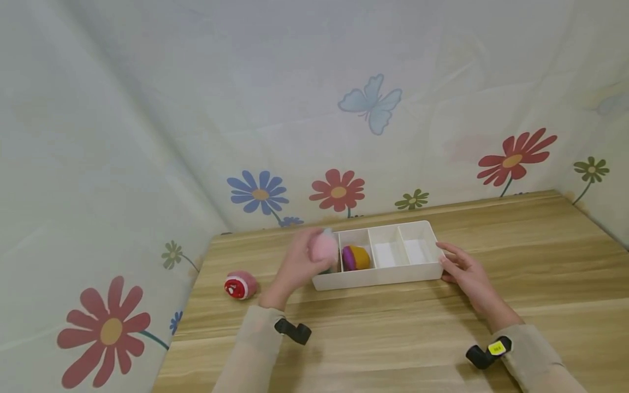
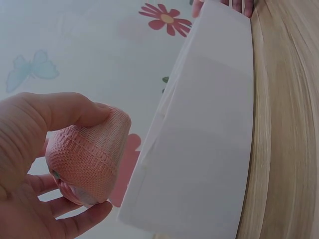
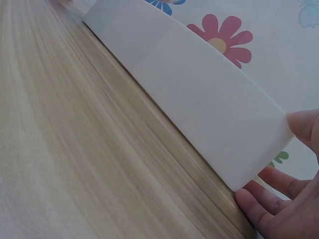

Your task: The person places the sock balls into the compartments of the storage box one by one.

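Left grip [image 1: 295,266] curls round a plump pink roll [image 1: 324,246] of ribbed knit, at left end of smooth white oblong box [image 1: 378,277]; right grip [image 1: 466,273], fingers spread, touches box's right end; purple-and-mustard roll [image 1: 357,258] sits in second compartment from left; rounded pink-and-red bundle [image 1: 241,285] lies left on wood-grain surface [image 1: 373,322]

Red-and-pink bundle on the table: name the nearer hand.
Left. The left hand, holding a pale pink bundle, is just right of the red-and-pink bundle; the right hand is farther right, gripping the white box.
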{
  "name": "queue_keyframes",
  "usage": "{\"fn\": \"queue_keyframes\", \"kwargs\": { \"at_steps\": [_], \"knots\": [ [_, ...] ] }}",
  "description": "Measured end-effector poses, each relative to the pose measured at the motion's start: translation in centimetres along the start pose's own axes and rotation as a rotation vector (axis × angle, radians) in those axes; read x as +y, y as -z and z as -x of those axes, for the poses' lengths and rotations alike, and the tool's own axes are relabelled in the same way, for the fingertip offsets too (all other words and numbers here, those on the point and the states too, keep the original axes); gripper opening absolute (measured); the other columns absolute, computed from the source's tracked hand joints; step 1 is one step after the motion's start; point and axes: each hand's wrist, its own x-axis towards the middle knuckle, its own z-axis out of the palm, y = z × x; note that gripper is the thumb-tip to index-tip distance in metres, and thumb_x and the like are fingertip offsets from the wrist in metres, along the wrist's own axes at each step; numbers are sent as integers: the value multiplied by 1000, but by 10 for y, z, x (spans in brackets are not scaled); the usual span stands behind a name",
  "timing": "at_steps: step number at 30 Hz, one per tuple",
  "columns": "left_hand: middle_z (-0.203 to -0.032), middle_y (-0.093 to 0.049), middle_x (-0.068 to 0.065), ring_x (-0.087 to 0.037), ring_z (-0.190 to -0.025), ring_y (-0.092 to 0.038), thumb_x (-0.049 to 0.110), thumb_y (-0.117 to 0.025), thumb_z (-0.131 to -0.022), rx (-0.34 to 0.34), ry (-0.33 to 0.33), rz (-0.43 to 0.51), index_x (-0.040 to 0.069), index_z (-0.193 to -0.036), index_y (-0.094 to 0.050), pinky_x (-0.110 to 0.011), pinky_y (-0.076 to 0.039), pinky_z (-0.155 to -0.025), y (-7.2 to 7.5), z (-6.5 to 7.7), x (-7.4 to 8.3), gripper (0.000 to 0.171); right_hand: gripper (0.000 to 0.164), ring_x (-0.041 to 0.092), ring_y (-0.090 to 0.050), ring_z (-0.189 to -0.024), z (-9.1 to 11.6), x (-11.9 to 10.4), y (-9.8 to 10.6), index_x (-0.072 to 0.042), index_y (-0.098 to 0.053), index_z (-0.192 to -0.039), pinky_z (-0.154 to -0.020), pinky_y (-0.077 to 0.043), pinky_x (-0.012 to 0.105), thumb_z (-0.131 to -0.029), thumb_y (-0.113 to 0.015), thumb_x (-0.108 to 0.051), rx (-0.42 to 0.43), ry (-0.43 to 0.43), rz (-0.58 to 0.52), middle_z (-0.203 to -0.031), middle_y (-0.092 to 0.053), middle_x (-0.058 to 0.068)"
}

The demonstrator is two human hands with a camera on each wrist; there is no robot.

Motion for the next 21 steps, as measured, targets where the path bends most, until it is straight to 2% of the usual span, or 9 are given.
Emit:
{"fn": "queue_keyframes", "kwargs": {
  "at_steps": [11, 21],
  "knots": [
    [-123, -49, -4, -20, -105, -46, 24, -80, -72, -22, -17, -21, 11, -128, -50, -40, -48, -83, -8, -4, 9, 65, 56, 0, -52, -93, 0, -1, 1, -9, -34, -143, -78, -50, 26, -95, -50, -35, -3, -11, 0, -135, -39, 29],
    [-124, -48, -3, -19, -107, -46, 22, -81, -71, -37, -26, 36, 11, -127, -50, -40, -47, -84, -24, -8, 18, 65, 56, 2, -52, -94, 1, -1, 1, -10, -34, -143, -78, -50, 25, -95, -50, -34, -6, -22, -18, -135, -39, 28]
  ]
}}
